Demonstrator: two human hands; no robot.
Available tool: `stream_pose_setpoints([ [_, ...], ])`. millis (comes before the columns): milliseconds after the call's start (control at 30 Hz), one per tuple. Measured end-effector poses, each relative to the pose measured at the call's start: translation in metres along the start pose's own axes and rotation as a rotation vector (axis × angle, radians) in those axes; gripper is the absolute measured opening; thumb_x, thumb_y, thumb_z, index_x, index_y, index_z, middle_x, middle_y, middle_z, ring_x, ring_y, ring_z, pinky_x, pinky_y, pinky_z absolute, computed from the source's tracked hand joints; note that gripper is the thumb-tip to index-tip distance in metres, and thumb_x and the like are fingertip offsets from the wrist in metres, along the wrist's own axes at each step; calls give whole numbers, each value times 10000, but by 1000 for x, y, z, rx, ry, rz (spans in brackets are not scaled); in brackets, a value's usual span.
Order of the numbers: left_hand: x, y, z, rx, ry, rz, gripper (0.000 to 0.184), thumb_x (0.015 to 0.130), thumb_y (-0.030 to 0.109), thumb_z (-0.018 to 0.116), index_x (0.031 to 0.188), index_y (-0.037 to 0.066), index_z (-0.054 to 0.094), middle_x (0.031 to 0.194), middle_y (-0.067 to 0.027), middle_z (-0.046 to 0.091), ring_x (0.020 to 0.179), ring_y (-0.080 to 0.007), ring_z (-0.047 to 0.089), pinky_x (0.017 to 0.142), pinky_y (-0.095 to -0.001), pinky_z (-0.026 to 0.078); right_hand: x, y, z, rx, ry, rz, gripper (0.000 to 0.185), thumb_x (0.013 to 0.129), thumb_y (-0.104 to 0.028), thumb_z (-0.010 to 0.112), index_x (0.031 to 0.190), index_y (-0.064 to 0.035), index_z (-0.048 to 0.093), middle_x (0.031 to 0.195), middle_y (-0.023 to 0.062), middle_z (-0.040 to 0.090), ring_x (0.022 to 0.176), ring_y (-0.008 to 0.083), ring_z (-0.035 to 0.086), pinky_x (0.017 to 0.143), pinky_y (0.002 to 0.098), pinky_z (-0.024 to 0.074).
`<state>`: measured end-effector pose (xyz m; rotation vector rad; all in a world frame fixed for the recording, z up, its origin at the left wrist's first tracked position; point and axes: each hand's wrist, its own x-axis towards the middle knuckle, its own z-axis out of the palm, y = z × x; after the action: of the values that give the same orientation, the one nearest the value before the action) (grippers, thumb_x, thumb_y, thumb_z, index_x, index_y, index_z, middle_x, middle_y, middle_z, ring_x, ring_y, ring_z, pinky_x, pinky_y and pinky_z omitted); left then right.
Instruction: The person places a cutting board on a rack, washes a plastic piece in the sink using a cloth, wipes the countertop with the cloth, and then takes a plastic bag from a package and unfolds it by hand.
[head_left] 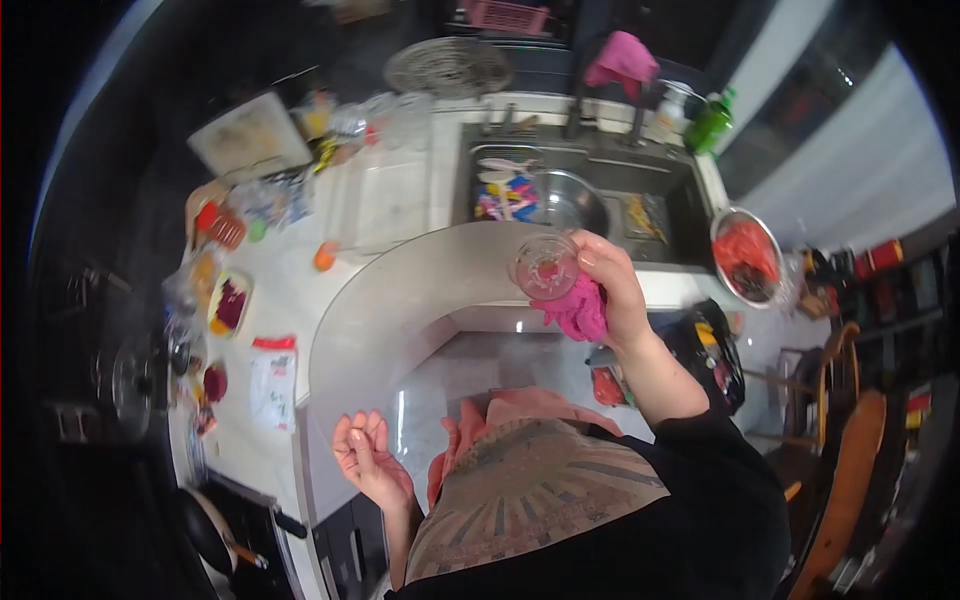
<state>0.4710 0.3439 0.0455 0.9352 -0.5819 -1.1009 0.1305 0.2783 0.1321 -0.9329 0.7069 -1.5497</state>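
Observation:
My right hand (608,285) is wrapped round a small clear glass (545,268) and a bunched bright pink cloth (575,312). The glass is in front of the sink's near edge, with the cloth just below it. Down at the left, my left hand (363,448) is raised beside the counter corner with its fingers loosely curled and apart, and nothing shows in it. A curved grey translucent band (370,310) spans the view between the counter and my right hand; I cannot make out what it is.
The dark sink (640,180) holds a metal bowl (570,203) and colourful packets. A green bottle (710,125) stands behind it. At the right is a bowl with a red bag (745,250). A tomato (324,257), food tray (230,303) and white packet (273,385) lie on the left counter.

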Motion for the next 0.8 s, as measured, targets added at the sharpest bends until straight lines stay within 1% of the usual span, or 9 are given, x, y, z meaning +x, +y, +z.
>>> stream_pose_setpoints([
  [167,3,-27,54,7,-133,39,277,995,116,534,1243,-1,492,1128,-160,632,976,-207,653,845,-279,570,-26,-52,-35,-317,153,-116,193,929,-132,512,945,41,596,933,45,558,889,119,525,799,254,397],
  [200,3,-30,61,8,-151,24,277,995,116,534,1243,-1,492,1128,-160,632,976,-207,653,845,-279,570,-30,-57,-41,-322,175,-122,193,929,-132,512,945,41,596,933,45,558,889,119,525,799,254,397],
  [300,4,-34,80,64,-169,69,279,999,116,524,1246,-6,483,1133,-161,633,988,-216,660,853,-289,571,-39,-66,-57,-655,206,-253,117,891,-90,589,958,2,615,891,47,505,843,137,516,768,267,403],
  [433,6,-35,97,112,-237,98,282,996,122,532,1249,2,494,1148,-142,633,1026,-222,652,872,-300,561,-47,-76,-72,-650,260,-258,115,875,-76,606,966,-6,622,890,51,512,857,138,514,774,267,398],
  [533,6,-42,104,131,-277,72,289,991,127,546,1254,14,507,1154,-120,635,1046,-214,638,884,-295,549,-53,-82,-81,-575,275,-239,113,878,-56,605,973,0,630,905,44,547,860,134,555,774,267,445],
  [600,4,-47,111,128,-288,60,289,990,127,548,1253,14,509,1154,-121,636,1043,-214,640,878,-290,550,-55,-93,-78,-123,282,-60,124,882,-38,601,990,9,639,942,38,594,863,130,605,771,270,508],
  [633,3,-49,113,119,-276,53,282,992,120,539,1245,2,500,1137,-145,640,1016,-224,660,862,-295,565,-56,-98,-81,-50,249,-44,145,880,-23,603,1011,26,642,964,45,635,874,130,638,767,270,548],
  [700,0,-51,116,108,-263,43,275,995,113,531,1237,-10,492,1121,-168,645,989,-233,680,847,-301,580,-58,-103,-89,3,229,13,161,872,-27,617,1022,25,643,965,54,647,887,131,637,782,276,543],
  [800,-5,-51,119,130,-276,-3,296,984,137,560,1250,13,518,1143,-119,642,1026,-211,649,873,-291,555,-61,-109,-99,57,187,79,190,855,-30,642,1037,24,644,971,67,665,904,133,638,812,286,534],
])
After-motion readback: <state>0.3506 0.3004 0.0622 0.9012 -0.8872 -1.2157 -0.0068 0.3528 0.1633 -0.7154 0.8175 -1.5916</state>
